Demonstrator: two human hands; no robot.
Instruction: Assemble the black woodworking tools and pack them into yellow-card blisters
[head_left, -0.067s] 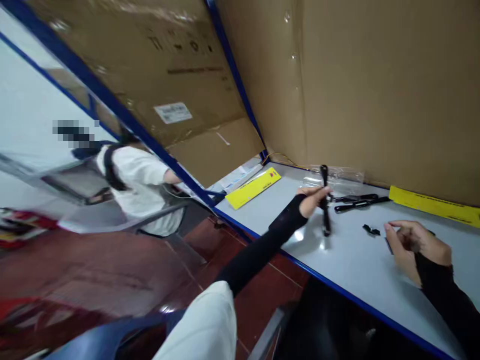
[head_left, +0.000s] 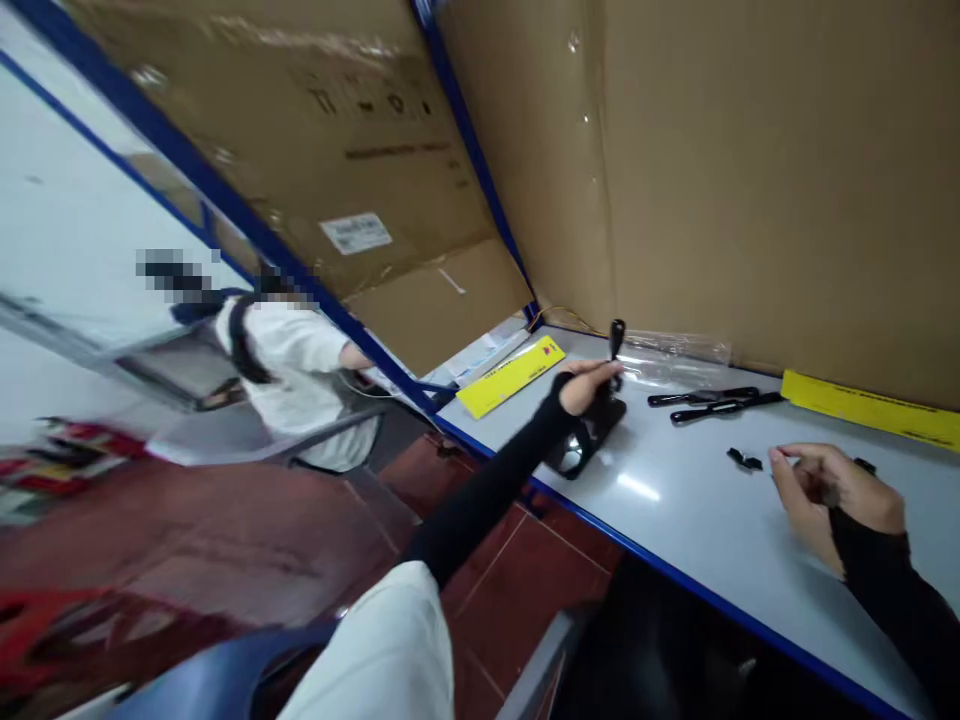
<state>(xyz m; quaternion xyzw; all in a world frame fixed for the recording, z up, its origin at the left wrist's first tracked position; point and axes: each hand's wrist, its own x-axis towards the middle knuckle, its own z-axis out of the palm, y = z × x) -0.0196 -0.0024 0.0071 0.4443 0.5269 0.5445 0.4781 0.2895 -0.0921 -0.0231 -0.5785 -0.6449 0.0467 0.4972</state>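
My left hand [head_left: 589, 385] is closed on a black two-handled tool [head_left: 617, 340], shaped like a spokeshave. The tool stands roughly upright, its lower part hard to separate from a dark, glossy flat object [head_left: 600, 435] below it on the table. My right hand [head_left: 840, 485] hovers over the table at the right, thumb and forefinger pinched together; whatever they hold is hidden. Just left of those fingertips lies a small black winged piece [head_left: 744, 460]. Two more black two-handled tools [head_left: 724, 408] lie close together between my hands, toward the back.
Clear plastic packaging [head_left: 675, 355] lies along the back cardboard wall [head_left: 765, 200]. Yellow printed cards sit at the left [head_left: 510, 377] and right [head_left: 870, 405]. A blue frame with a cardboard panel [head_left: 382, 180] divides my table from a seated person [head_left: 289, 370] in white.
My left hand has shifted left with the black two-handled tool, toward the dark glossy object. The right hand stays almost in place. The view has turned slightly.
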